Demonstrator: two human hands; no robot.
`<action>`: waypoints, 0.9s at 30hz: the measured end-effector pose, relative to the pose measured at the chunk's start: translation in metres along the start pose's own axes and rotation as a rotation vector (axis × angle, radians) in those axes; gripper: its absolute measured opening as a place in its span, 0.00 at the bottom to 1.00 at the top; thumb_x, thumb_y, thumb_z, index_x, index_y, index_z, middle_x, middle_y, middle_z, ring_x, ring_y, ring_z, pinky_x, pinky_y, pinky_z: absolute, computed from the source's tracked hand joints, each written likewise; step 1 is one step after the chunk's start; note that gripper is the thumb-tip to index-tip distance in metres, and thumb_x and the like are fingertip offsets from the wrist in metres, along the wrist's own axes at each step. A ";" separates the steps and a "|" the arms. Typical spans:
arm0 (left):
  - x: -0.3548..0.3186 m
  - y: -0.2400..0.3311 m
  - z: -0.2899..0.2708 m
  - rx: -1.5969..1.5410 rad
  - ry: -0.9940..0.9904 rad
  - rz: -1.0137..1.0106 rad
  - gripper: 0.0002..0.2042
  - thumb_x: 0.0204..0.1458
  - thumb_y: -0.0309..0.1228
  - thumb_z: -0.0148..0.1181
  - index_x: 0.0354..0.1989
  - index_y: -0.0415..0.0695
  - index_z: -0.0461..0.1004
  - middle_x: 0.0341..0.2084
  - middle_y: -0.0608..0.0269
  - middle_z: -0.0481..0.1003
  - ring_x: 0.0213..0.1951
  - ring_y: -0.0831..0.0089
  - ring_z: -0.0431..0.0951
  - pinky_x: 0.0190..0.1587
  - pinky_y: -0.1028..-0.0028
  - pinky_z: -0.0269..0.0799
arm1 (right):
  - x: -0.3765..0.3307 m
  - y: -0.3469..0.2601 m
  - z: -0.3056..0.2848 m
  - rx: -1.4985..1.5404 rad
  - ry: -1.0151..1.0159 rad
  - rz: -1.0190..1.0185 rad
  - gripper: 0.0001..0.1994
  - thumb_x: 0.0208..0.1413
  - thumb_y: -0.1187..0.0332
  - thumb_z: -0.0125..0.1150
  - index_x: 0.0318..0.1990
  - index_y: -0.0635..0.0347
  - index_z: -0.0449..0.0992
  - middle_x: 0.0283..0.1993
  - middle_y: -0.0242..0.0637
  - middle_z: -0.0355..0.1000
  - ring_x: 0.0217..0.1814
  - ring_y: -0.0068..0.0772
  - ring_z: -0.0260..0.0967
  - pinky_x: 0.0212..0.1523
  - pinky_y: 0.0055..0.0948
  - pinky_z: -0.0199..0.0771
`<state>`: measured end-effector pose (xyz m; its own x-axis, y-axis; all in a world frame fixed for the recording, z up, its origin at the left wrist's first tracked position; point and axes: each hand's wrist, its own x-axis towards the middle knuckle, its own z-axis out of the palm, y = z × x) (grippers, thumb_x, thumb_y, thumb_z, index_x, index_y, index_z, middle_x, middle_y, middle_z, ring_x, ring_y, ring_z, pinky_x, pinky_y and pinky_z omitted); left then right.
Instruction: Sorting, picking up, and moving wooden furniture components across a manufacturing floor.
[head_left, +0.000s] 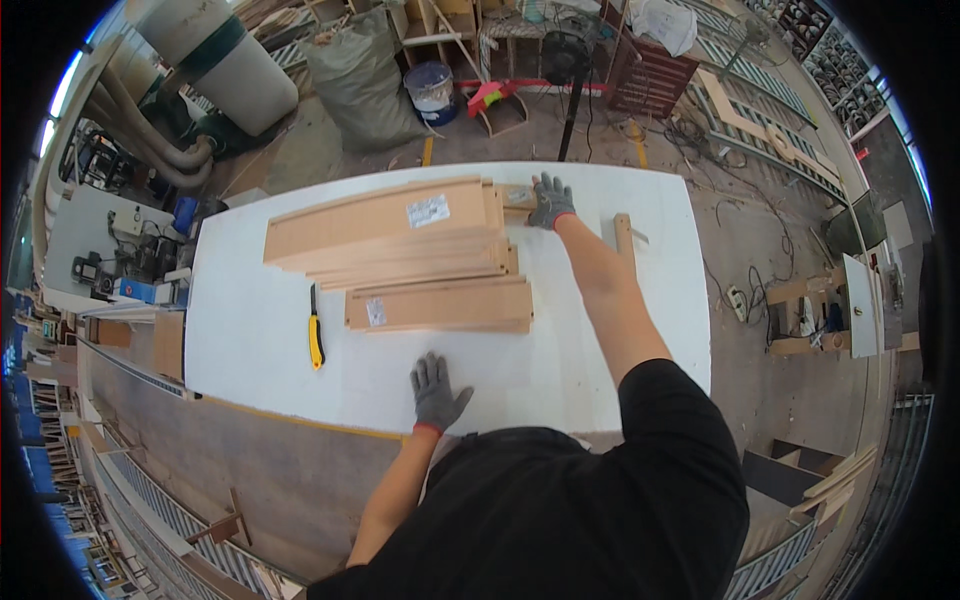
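Observation:
My left hand [438, 397], in a grey glove with a red cuff, lies flat with fingers spread on the white tabletop [640, 350] near its front edge. At the far side, my right hand [552, 205], gloved alike, rests its apart fingers at the end of a short brown wooden piece [517, 197]. A large stack of long, light-brown wooden boards [370, 225] lies left of that hand, its top board bearing a white label. Nearer to me is a smaller stack of similar boards [450, 303], also labelled. A yellow utility knife [316, 340] lies left of the stacks.
A narrow wooden strip [624, 240] lies on the table right of my right hand. Beyond the table stand a fan [566, 60], a blue bucket [432, 92] and a big sack [362, 85]. Cables [700, 150] trail over the floor at right.

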<state>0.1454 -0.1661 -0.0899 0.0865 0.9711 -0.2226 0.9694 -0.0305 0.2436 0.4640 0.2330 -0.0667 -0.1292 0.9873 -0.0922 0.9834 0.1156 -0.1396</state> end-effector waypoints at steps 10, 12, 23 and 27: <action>-0.054 0.007 0.034 0.081 0.041 -0.294 0.45 0.59 0.55 0.51 0.72 0.30 0.46 0.73 0.33 0.42 0.74 0.34 0.38 0.73 0.42 0.33 | -0.083 0.019 0.020 0.149 0.228 0.004 0.39 0.36 0.39 0.74 0.51 0.60 0.75 0.49 0.44 0.70 0.52 0.47 0.69 0.50 0.44 0.70; -0.049 0.012 0.038 0.088 0.040 -0.315 0.45 0.60 0.55 0.51 0.72 0.30 0.45 0.73 0.33 0.42 0.74 0.34 0.38 0.72 0.41 0.33 | -0.126 0.017 0.020 0.173 0.182 0.110 0.38 0.36 0.40 0.73 0.50 0.60 0.74 0.49 0.44 0.70 0.51 0.45 0.69 0.49 0.44 0.70; -0.025 0.037 0.045 0.129 0.003 -0.479 0.46 0.59 0.56 0.50 0.73 0.32 0.42 0.73 0.32 0.40 0.73 0.33 0.37 0.72 0.42 0.36 | -0.302 0.049 0.012 0.811 -0.071 0.401 0.41 0.38 0.37 0.73 0.46 0.70 0.76 0.48 0.53 0.74 0.49 0.51 0.73 0.48 0.41 0.75; -0.016 0.050 0.037 0.099 -0.018 -0.427 0.45 0.57 0.55 0.57 0.71 0.32 0.50 0.71 0.32 0.49 0.73 0.37 0.46 0.72 0.48 0.45 | -0.390 0.068 0.031 1.078 0.031 0.272 0.37 0.41 0.46 0.77 0.51 0.68 0.74 0.47 0.49 0.73 0.51 0.47 0.72 0.53 0.39 0.73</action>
<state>0.2014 -0.1915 -0.1088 -0.3234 0.8972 -0.3006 0.9364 0.3491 0.0345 0.5768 -0.1472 -0.0707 0.0924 0.9694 -0.2273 0.3513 -0.2453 -0.9035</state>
